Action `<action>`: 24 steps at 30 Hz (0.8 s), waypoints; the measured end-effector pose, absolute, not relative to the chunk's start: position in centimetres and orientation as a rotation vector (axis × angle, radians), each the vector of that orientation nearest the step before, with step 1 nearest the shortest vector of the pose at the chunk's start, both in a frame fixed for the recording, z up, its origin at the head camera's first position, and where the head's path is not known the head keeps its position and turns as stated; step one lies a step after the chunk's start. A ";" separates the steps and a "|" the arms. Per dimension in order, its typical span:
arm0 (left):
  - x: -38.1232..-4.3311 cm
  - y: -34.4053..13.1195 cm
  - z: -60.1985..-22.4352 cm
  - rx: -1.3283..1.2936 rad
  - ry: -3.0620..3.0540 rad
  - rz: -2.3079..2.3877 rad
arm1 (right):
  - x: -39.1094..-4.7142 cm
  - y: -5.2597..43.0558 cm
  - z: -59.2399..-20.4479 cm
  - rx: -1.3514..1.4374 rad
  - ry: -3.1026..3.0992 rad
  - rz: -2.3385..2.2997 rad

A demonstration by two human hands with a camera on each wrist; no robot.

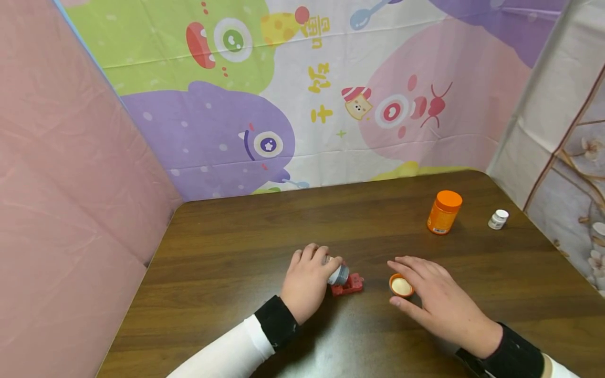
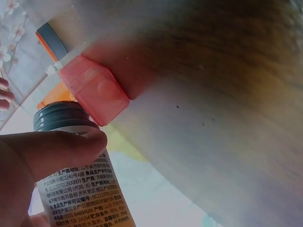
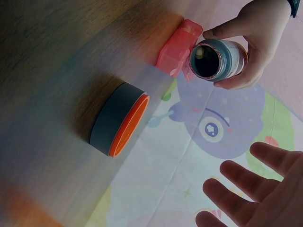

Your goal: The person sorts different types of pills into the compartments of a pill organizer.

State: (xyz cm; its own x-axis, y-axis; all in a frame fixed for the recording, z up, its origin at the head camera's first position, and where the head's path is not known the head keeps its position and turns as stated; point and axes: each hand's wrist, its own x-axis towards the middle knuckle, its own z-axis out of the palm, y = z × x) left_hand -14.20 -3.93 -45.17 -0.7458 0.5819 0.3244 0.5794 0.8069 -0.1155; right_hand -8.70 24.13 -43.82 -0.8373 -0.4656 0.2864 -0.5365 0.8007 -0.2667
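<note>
My left hand (image 1: 306,286) grips an uncapped supplement bottle (image 1: 337,274), thumb across its printed label. The bottle tilts, its dark threaded mouth over a small translucent red pill box (image 1: 348,285) on the table. Inside the mouth something pale shows in the right wrist view. Something roundish is faintly visible through the red plastic in the left wrist view. Beside my right hand (image 1: 441,302) the dark bottle cap (image 3: 118,118) lies with its orange-rimmed, pale inside facing up. The right fingers spread loosely and hold nothing; whether they touch the cap I cannot tell.
An orange jar (image 1: 444,212) with an orange lid stands at the back right of the wooden table (image 1: 227,236). A small white bottle (image 1: 498,219) is close to the right edge. Printed cloth (image 1: 321,142) hangs behind the table, and pink cloth at the left.
</note>
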 end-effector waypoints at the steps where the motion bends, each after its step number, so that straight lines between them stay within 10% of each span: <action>1: -14.2 -3.9 -45.1 -0.883 -2.646 0.008 | -8.7 24.1 -43.8 0.787 -2.781 0.504; 24: -14.2 -3.8 -45.3 -0.910 -2.652 0.048 | -8.6 24.1 -43.8 0.787 -2.768 0.503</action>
